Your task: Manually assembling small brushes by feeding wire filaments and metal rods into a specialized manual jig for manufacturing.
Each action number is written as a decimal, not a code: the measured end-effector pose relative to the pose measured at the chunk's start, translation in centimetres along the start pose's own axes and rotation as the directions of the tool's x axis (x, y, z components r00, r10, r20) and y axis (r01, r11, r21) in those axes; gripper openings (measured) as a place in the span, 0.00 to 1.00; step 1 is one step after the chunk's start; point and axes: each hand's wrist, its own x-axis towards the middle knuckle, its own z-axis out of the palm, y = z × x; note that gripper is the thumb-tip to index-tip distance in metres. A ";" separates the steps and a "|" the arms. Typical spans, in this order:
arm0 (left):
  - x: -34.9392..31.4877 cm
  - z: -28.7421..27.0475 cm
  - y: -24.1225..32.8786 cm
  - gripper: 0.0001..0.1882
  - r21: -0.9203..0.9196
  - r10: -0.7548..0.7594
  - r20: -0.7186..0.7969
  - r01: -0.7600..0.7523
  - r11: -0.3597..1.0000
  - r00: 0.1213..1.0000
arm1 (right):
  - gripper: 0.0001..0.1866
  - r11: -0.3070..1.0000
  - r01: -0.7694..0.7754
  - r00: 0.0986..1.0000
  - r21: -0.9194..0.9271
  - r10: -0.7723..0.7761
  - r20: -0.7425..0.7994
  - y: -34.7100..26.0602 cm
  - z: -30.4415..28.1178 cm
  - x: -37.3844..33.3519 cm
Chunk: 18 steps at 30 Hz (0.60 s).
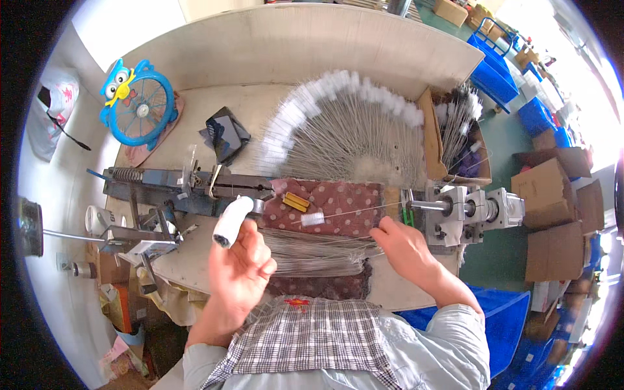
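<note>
My left hand (239, 270) is raised with loosely curled fingers, right below a white-wrapped handle (234, 218) with a dark end. Its fingertips come close to the handle or touch it, but they are not closed round it. My right hand (404, 246) pinches at the ends of a bundle of thin metal wires (315, 255), apparently on one wire; the fingertips hide the exact grip. Beyond the bundle, a small white-bristled wire brush (312, 219) lies on a dotted brown cloth (354, 207), its stem pointing right, beside a yellow block (296, 202).
Many white-tipped wire brushes (338, 107) fan out at the back. A cardboard box (432, 136) of brushes stands back right, near a metal spindle unit (478, 208). A long metal rail device (153, 185) lies left. A blue owl-shaped fan (140, 107) and black pouch (226, 135) sit behind it.
</note>
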 end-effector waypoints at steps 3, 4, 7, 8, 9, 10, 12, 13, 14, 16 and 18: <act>-0.6 -0.3 -1.7 0.21 0.219 -0.066 -0.102 0.088 0.972 0.993 | 0.10 0.994 -0.098 0.995 -0.050 0.098 -0.012 -0.9 -0.3 -0.1; -0.5 0.2 -1.9 0.17 0.326 -0.175 -0.055 0.184 0.927 0.983 | 0.11 0.993 -0.099 0.995 -0.066 0.099 -0.005 -1.1 -0.3 -0.1; -0.2 1.8 -1.3 0.11 0.646 -0.452 0.087 0.295 0.704 0.888 | 0.13 0.977 -0.123 0.992 -0.174 0.121 -0.022 -1.6 -3.0 -0.3; 0.0 1.9 -1.2 0.11 0.642 -0.453 0.093 0.294 0.708 0.887 | 0.14 0.956 -0.143 0.990 -0.255 0.135 -0.049 -1.4 -4.4 -0.5; 0.1 2.0 -1.1 0.11 0.682 -0.472 0.124 0.271 0.679 0.873 | 0.14 0.928 -0.156 0.978 -0.338 0.098 -0.182 -0.6 -5.5 -1.1; 0.2 2.1 -1.2 0.11 0.720 -0.495 0.157 0.245 0.650 0.854 | 0.13 0.874 -0.220 0.951 -0.434 0.095 -0.293 0.0 -6.8 -1.5; 1.3 2.8 -1.7 0.11 0.763 -0.506 0.162 0.217 0.608 0.848 | 0.15 0.917 -0.297 0.864 -0.268 0.139 -0.484 1.1 -9.5 -1.7; 2.1 3.2 -2.2 0.11 0.802 -0.498 0.155 0.186 0.568 0.853 | 0.16 0.948 -0.286 0.790 -0.142 0.149 -0.594 1.7 -10.0 -1.5; 3.4 3.4 -3.4 0.10 0.835 -0.431 0.211 0.068 0.547 0.877 | 0.16 0.947 -0.286 0.791 -0.146 0.148 -0.594 2.0 -10.0 -1.5; 7.0 4.1 -6.6 0.09 0.904 -0.213 0.380 -0.312 0.291 0.900 | 0.16 0.958 -0.284 0.788 0.051 0.263 -0.556 2.6 -9.4 -1.1; 10.3 4.6 -10.3 0.09 0.818 -0.001 0.557 -0.550 -0.167 0.830 | 0.13 0.971 -0.195 0.815 0.139 0.239 -0.528 3.2 -7.6 0.1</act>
